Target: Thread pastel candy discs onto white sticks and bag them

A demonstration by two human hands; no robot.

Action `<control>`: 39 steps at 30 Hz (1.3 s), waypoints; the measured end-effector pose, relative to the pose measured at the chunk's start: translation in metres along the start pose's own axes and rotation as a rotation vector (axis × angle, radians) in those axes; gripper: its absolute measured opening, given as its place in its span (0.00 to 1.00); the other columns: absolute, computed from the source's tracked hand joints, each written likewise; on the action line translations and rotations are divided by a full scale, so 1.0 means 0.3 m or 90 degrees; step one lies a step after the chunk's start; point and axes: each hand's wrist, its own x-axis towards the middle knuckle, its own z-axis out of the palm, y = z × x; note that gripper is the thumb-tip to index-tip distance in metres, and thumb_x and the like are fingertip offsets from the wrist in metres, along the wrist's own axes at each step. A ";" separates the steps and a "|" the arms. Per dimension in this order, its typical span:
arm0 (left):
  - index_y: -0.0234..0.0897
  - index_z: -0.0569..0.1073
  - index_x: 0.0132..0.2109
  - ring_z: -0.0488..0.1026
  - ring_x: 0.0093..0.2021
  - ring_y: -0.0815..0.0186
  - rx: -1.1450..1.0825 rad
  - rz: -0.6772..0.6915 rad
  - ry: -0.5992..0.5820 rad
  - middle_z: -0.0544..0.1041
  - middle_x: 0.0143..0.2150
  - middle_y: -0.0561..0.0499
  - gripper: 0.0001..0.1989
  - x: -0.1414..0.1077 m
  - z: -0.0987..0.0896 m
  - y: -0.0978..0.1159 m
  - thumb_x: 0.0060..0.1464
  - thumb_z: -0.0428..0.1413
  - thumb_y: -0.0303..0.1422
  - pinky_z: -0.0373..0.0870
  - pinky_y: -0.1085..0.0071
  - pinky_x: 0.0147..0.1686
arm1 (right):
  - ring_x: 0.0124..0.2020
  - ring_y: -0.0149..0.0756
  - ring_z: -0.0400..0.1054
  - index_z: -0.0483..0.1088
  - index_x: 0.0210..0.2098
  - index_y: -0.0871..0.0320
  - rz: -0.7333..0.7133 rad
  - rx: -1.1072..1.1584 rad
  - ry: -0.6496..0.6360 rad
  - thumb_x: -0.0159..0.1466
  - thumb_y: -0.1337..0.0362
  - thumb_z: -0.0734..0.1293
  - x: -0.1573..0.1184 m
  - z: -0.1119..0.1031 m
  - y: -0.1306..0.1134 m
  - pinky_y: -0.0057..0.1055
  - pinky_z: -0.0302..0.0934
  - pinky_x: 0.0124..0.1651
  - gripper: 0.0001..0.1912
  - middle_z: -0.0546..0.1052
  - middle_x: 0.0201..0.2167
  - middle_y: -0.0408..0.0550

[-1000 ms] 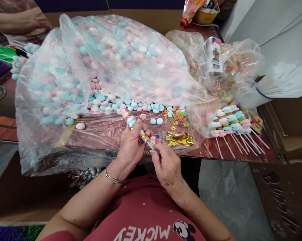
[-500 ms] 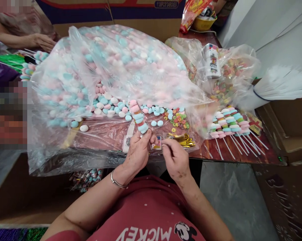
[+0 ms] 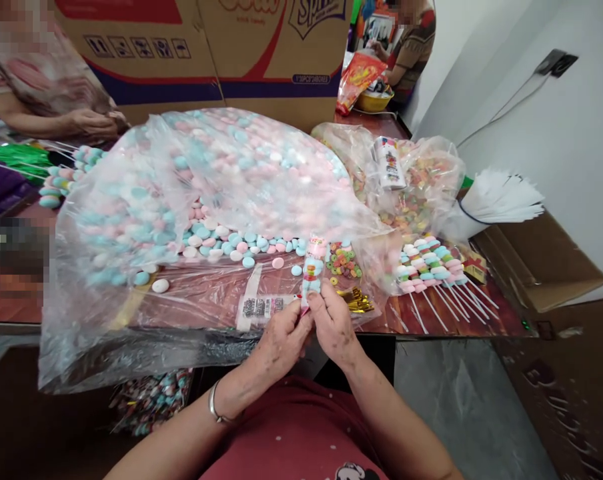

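A candy skewer (image 3: 313,265) of pink, white and blue pieces stands nearly upright before me, inside a clear printed wrapper. My left hand (image 3: 281,332) pinches the wrapper's lower end, and my right hand (image 3: 334,323) is closed on its lower right side. Fingers hide the stick. Left of my hands lie flat printed wrappers (image 3: 265,307) on the table. Gold twist ties (image 3: 360,301) lie just right of my right hand. Behind them is a small heap of ring gummies (image 3: 344,261). Loose round candies (image 3: 221,241) spill from a large clear bag (image 3: 261,175).
Finished-looking candy skewers (image 3: 434,267) lie in a pile at the right. Behind them stand a white canister (image 3: 389,164) and a bundle of white sticks (image 3: 504,199). An open carton (image 3: 546,257) is beside the table. Co-workers sit at the far left and the back right.
My right hand has come left to join my left hand at the candy skewer's lower end. The skewer has shifted right and now shows a printed wrapper. The view has tilted up.
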 end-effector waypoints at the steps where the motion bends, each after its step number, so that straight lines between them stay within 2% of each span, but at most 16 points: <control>1: 0.39 0.68 0.27 0.59 0.12 0.72 -0.006 -0.027 -0.025 0.66 0.16 0.56 0.17 -0.009 0.000 -0.005 0.56 0.56 0.46 0.54 0.76 0.12 | 0.30 0.31 0.62 0.63 0.31 0.56 0.032 0.037 0.010 0.69 0.58 0.56 0.003 0.002 0.003 0.29 0.60 0.36 0.13 0.67 0.28 0.42; 5: 0.38 0.63 0.25 0.59 0.12 0.73 0.035 -0.057 -0.071 0.64 0.15 0.57 0.21 -0.031 -0.001 -0.034 0.60 0.50 0.48 0.54 0.77 0.12 | 0.30 0.31 0.63 0.66 0.35 0.56 0.143 0.193 -0.018 0.68 0.53 0.57 -0.004 0.021 0.009 0.28 0.60 0.35 0.14 0.70 0.29 0.41; 9: 0.39 0.63 0.27 0.57 0.12 0.72 0.070 -0.048 -0.030 0.62 0.14 0.58 0.19 -0.022 0.005 -0.062 0.63 0.44 0.44 0.55 0.75 0.13 | 0.27 0.31 0.62 0.63 0.30 0.55 0.162 0.151 -0.108 0.67 0.54 0.58 -0.029 0.041 -0.005 0.28 0.57 0.32 0.13 0.68 0.26 0.40; 13: 0.40 0.64 0.28 0.64 0.16 0.69 0.195 0.002 -0.159 0.67 0.18 0.54 0.17 -0.034 -0.023 -0.026 0.64 0.41 0.36 0.61 0.72 0.17 | 0.26 0.30 0.59 0.60 0.30 0.54 0.134 0.072 -0.133 0.68 0.58 0.55 -0.035 0.015 -0.016 0.28 0.55 0.31 0.12 0.65 0.24 0.39; 15: 0.39 0.67 0.28 0.65 0.20 0.69 0.261 0.068 -0.235 0.70 0.21 0.53 0.14 -0.054 -0.063 0.036 0.62 0.47 0.32 0.64 0.72 0.22 | 0.26 0.30 0.58 0.59 0.29 0.55 0.093 -0.004 -0.151 0.68 0.60 0.54 -0.028 -0.014 -0.014 0.28 0.54 0.31 0.12 0.64 0.24 0.39; 16: 0.38 0.69 0.30 0.66 0.22 0.68 0.336 0.142 -0.272 0.71 0.23 0.53 0.12 -0.064 -0.087 0.075 0.63 0.48 0.30 0.66 0.71 0.26 | 0.26 0.31 0.57 0.59 0.28 0.55 0.068 -0.055 -0.171 0.68 0.61 0.54 -0.023 -0.030 -0.013 0.28 0.53 0.31 0.13 0.64 0.24 0.39; 19: 0.36 0.73 0.42 0.72 0.32 0.67 0.434 0.383 -0.223 0.76 0.33 0.49 0.12 -0.066 -0.153 0.189 0.65 0.45 0.27 0.69 0.70 0.36 | 0.29 0.33 0.60 0.61 0.28 0.56 -0.015 -0.224 -0.273 0.68 0.64 0.55 -0.008 -0.064 -0.017 0.29 0.55 0.35 0.12 0.67 0.26 0.42; 20: 0.36 0.73 0.45 0.73 0.38 0.64 0.465 0.446 -0.188 0.77 0.38 0.46 0.12 -0.051 -0.169 0.216 0.64 0.45 0.27 0.70 0.68 0.40 | 0.31 0.34 0.62 0.63 0.30 0.57 -0.048 -0.278 -0.310 0.68 0.66 0.55 -0.004 -0.070 -0.021 0.30 0.56 0.37 0.11 0.70 0.28 0.45; 21: 0.35 0.74 0.46 0.73 0.42 0.61 0.514 0.458 -0.201 0.78 0.42 0.44 0.12 -0.030 -0.181 0.234 0.63 0.46 0.26 0.69 0.65 0.45 | 0.34 0.36 0.64 0.65 0.32 0.58 -0.085 -0.332 -0.343 0.67 0.68 0.56 -0.001 -0.074 -0.027 0.31 0.56 0.39 0.09 0.73 0.31 0.47; 23: 0.33 0.75 0.43 0.73 0.43 0.57 0.591 0.390 -0.283 0.77 0.41 0.41 0.11 0.032 -0.199 0.243 0.62 0.48 0.27 0.68 0.60 0.48 | 0.37 0.39 0.66 0.68 0.36 0.61 -0.161 -0.427 -0.397 0.66 0.71 0.58 0.007 -0.080 -0.040 0.33 0.56 0.41 0.07 0.75 0.34 0.52; 24: 0.32 0.76 0.41 0.73 0.41 0.57 0.592 0.327 -0.360 0.77 0.39 0.42 0.11 0.066 -0.205 0.236 0.62 0.48 0.29 0.68 0.61 0.46 | 0.36 0.39 0.66 0.69 0.36 0.61 -0.201 -0.466 -0.418 0.65 0.71 0.59 0.012 -0.083 -0.047 0.33 0.56 0.41 0.07 0.75 0.34 0.52; 27: 0.35 0.76 0.41 0.74 0.37 0.61 0.468 0.094 -0.610 0.78 0.37 0.45 0.13 0.152 -0.217 0.198 0.63 0.47 0.33 0.69 0.68 0.40 | 0.33 0.39 0.65 0.70 0.31 0.61 -0.325 -0.547 -0.443 0.65 0.73 0.60 0.025 -0.101 -0.065 0.34 0.53 0.38 0.08 0.75 0.29 0.51; 28: 0.36 0.77 0.40 0.74 0.37 0.62 0.422 0.025 -0.649 0.78 0.36 0.47 0.14 0.169 -0.218 0.187 0.64 0.48 0.36 0.69 0.70 0.38 | 0.32 0.39 0.64 0.70 0.30 0.61 -0.365 -0.566 -0.439 0.65 0.73 0.60 0.030 -0.109 -0.069 0.35 0.52 0.38 0.09 0.74 0.29 0.51; 30: 0.37 0.76 0.37 0.73 0.36 0.63 0.357 -0.087 -0.651 0.77 0.34 0.49 0.14 0.182 -0.215 0.174 0.62 0.51 0.39 0.68 0.73 0.33 | 0.32 0.39 0.63 0.69 0.30 0.61 -0.435 -0.594 -0.426 0.66 0.73 0.60 0.038 -0.126 -0.078 0.36 0.51 0.38 0.10 0.74 0.28 0.51; 33: 0.37 0.75 0.36 0.72 0.32 0.65 0.274 -0.211 -0.566 0.75 0.30 0.51 0.12 0.164 -0.204 0.177 0.57 0.56 0.42 0.62 0.76 0.23 | 0.33 0.39 0.63 0.70 0.31 0.61 -0.501 -0.607 -0.402 0.66 0.72 0.60 0.053 -0.147 -0.089 0.37 0.50 0.39 0.09 0.73 0.29 0.50; 39: 0.35 0.73 0.30 0.62 0.20 0.72 0.177 -0.264 -0.482 0.68 0.23 0.55 0.13 0.133 -0.203 0.189 0.52 0.60 0.41 0.55 0.76 0.17 | 0.35 0.39 0.64 0.71 0.32 0.63 -0.574 -0.593 -0.311 0.69 0.71 0.57 0.077 -0.172 -0.117 0.41 0.57 0.45 0.13 0.75 0.31 0.51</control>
